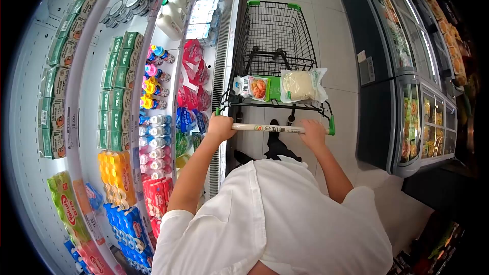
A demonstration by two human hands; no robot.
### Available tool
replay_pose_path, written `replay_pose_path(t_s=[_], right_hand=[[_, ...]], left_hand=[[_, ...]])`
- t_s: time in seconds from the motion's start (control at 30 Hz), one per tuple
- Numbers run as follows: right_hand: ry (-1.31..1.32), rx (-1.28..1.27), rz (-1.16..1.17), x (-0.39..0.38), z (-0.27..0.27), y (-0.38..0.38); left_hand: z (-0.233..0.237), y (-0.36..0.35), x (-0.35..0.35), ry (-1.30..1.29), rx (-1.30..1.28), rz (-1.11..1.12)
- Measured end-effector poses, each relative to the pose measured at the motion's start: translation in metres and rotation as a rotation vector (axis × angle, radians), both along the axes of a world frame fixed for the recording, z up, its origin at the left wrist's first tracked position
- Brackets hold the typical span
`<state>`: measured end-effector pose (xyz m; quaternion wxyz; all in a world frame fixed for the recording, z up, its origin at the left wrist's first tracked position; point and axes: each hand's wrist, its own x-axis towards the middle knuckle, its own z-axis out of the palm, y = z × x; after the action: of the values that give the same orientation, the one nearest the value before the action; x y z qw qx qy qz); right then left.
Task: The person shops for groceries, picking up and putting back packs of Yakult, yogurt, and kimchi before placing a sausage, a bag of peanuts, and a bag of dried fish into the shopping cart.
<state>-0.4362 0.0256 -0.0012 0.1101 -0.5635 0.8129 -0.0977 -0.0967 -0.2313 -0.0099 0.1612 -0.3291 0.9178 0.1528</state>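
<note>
My left hand point(220, 128) is closed round the left end of the cream-coloured handle point(249, 127) of a shopping cart point(275, 23). Near the handle's other end, my right hand point(313, 134) grips the same bar. The cart is black wire with green corner pieces. On its near end, just beyond the handle, lie two packages side by side. One is a small bag with a picture of reddish food point(253, 88); the other is a larger clear bag of something pale point(300, 85). A green panel point(274, 89) shows between them. The deep wire basket stretches ahead of me.
A chilled shelf unit runs along my left, with green cartons point(120, 77), white bottles point(169, 23), orange bottle packs point(116, 175) and blue bottle packs point(127, 229). Glass-topped freezers point(412, 66) line the right. Grey tiled floor point(333, 40) lies between them.
</note>
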Motion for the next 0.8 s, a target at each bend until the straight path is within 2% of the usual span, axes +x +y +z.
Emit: replay_pose_path(t_s=[0.07, 0.17, 0.57, 0.63, 0.8], right_hand=[[0.045, 0.054, -0.019, -0.014, -0.005, -0.001], [0.054, 0.007, 0.001, -0.019, -0.011, -0.005], [0.009, 0.019, 0.035, -0.062, -0.017, -0.043], [-0.002, 0.002, 0.080, -0.071, -0.014, -0.054], [0.034, 0.083, 0.008, -0.092, -0.006, -0.083]], left_hand=[[-0.002, 0.003, -0.005, -0.053, -0.009, 0.019], [0.000, 0.007, -0.012, -0.109, -0.040, 0.060], [0.008, -0.010, -0.045, -0.110, -0.061, 0.151], [0.005, -0.015, -0.052, -0.089, -0.090, 0.162], [0.007, -0.027, -0.074, 0.027, -0.156, 0.249]])
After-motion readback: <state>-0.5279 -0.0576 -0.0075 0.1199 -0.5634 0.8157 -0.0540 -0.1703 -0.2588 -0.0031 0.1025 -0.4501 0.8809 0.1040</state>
